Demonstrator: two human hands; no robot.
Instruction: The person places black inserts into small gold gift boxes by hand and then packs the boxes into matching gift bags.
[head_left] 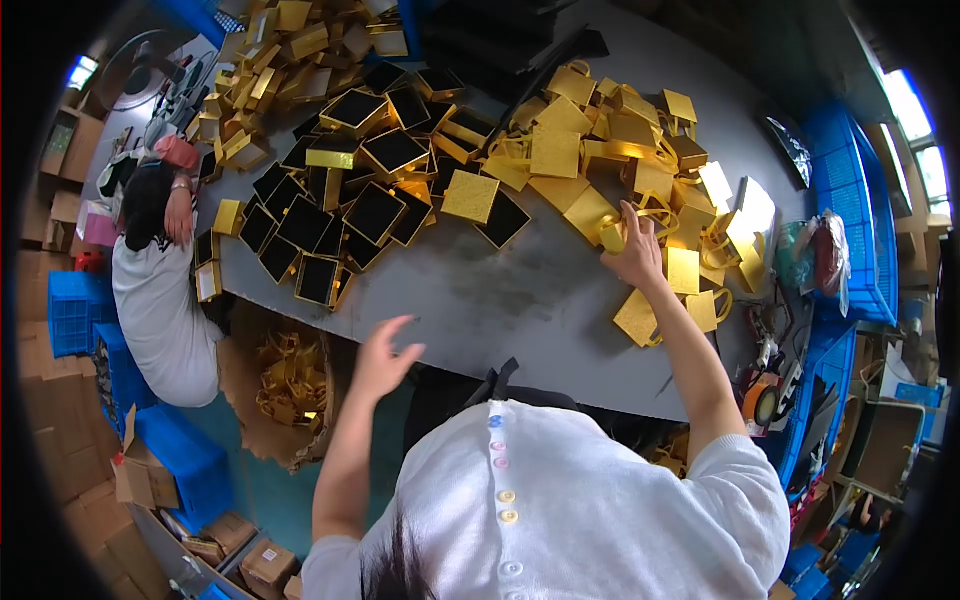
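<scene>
My right hand reaches into a heap of small gold gift bags with ribbon handles, on the right of the table. Its thumb and fingers close on one gold gift bag, partly hidden by the hand. My left hand is in the air by the table's front edge, fingers apart, holding nothing. Beyond it lie many open gold-edged boxes with black inserts. A square gold lid rests partly over a black-lined box at that group's right end.
More gold boxes are piled at the back left. A person leans on the table's left end. Below the front edge stands a carton containing gold bags. Blue crates line the right side, near a tape roll.
</scene>
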